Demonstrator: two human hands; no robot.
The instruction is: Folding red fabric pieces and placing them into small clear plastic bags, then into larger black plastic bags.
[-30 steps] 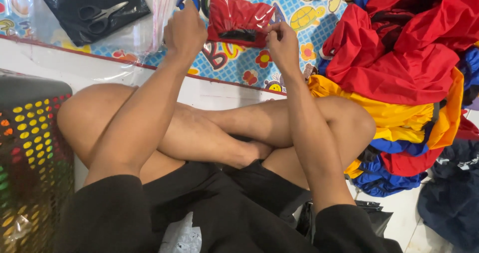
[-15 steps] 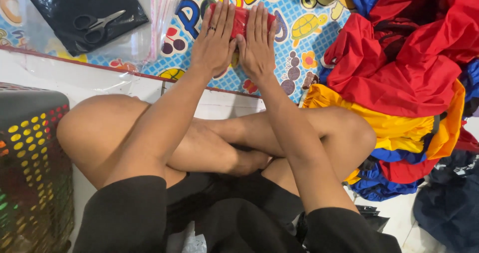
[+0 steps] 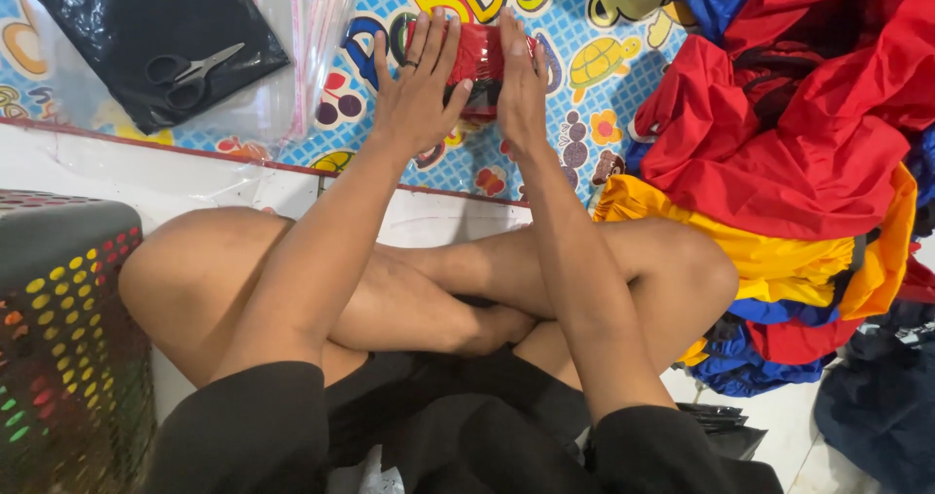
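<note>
Left edge: dark plastic basket (image 3: 58, 348) with coloured holes. Upper left: scissors (image 3: 190, 70) on a black sheet (image 3: 117, 17), beside clear plastic bags (image 3: 292, 56). Centre: left hand (image 3: 419, 95) and right hand (image 3: 521, 90), both flat with fingers straight, pressing the sides of a folded red bundle (image 3: 477, 60) on the cartoon-print mat (image 3: 575, 143). Bundle appears compact, glossy red with a dark strip; folding judged nearly finished, not yet bagged. Right: pile of garments (image 3: 799, 153), red, yellow and blue, unfolded.
</note>
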